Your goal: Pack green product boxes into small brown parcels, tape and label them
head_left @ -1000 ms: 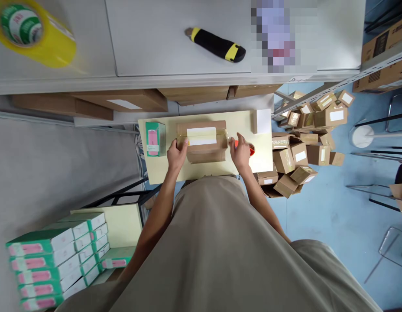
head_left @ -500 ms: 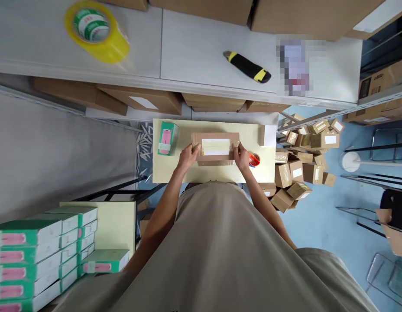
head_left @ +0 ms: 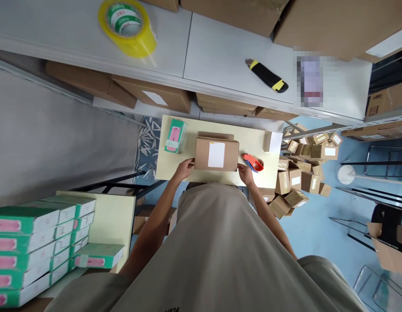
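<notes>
A brown cardboard box [head_left: 201,154] with a white label [head_left: 216,155] on its facing side sits in front of me on the cream table [head_left: 175,171]. A strip of cardboard shows along its far edge. At the box's lower left corner, my left hand [head_left: 184,169] has its fingers closed against the side. My right hand [head_left: 245,174] grips the lower right corner in the same way. Just beyond the right hand lies a red tape dispenser [head_left: 254,162] with blue on it. A green and white box with a pink picture [head_left: 175,136] stands at the table's left.
A shelf [head_left: 217,56] above the table carries a roll of yellow tape [head_left: 128,28], a utility knife [head_left: 267,76] and cartons. A white box [head_left: 273,141] stands at the table's right end. Cartons [head_left: 295,173] are heaped on the floor at right; green boxes [head_left: 28,247] are stacked at left.
The cardboard box has been turned, so a different face with an upright label shows. Both hands have moved nearer to me, down to its lower corners. The view has shifted slightly.
</notes>
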`<state>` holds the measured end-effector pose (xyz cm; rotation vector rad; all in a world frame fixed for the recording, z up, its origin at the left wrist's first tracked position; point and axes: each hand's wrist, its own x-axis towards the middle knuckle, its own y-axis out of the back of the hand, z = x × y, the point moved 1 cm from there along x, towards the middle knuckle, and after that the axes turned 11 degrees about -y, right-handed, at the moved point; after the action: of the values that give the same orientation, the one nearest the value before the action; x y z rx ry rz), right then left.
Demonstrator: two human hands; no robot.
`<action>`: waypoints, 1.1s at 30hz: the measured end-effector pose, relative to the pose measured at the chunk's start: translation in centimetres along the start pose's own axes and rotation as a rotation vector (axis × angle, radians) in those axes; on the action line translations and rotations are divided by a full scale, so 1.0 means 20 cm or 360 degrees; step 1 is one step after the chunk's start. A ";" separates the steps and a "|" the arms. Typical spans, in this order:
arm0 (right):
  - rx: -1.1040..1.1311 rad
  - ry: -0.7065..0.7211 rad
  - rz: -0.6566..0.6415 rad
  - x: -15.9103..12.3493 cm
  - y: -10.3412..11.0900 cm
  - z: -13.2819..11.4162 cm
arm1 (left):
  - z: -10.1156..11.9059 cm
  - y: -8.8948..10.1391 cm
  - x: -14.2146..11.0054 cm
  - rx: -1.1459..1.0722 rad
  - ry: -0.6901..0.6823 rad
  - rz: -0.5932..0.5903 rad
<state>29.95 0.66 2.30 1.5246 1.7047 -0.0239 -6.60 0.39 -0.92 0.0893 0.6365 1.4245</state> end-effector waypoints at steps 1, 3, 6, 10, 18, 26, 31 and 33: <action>0.0012 -0.0019 0.0040 0.04 0.01 0.00 | 0.00 0.01 0.02 0.0006 -0.0002 0.0040; 0.0103 -0.0044 0.0120 0.11 0.03 -0.04 | 0.02 0.02 0.09 -0.0008 0.0011 0.0140; 0.0380 -0.0139 0.0133 0.20 0.04 -0.16 | 0.12 0.03 0.21 -0.0175 0.0085 0.0261; 0.0649 -0.0173 0.0104 0.18 0.06 -0.31 | 0.28 0.07 0.24 -0.0328 0.0049 0.0373; 0.0791 -0.0095 0.0162 -0.09 0.11 -0.31 | 0.34 0.16 -0.01 -0.0580 0.0003 0.0303; 0.0175 0.0006 0.0218 -0.07 -0.04 -0.30 | 0.33 -0.02 -0.09 0.0222 -0.0451 0.0049; -0.0372 -0.0075 0.0471 -0.01 -0.15 -0.39 | 0.44 -0.13 -0.07 0.0425 -0.0517 0.0118; -0.0465 -0.0071 0.0489 0.01 -0.16 -0.42 | 0.47 -0.13 -0.04 0.0418 -0.0458 0.0215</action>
<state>22.64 4.27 6.14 1.5320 1.3552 0.3343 0.03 2.14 6.10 0.5439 0.5831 1.4164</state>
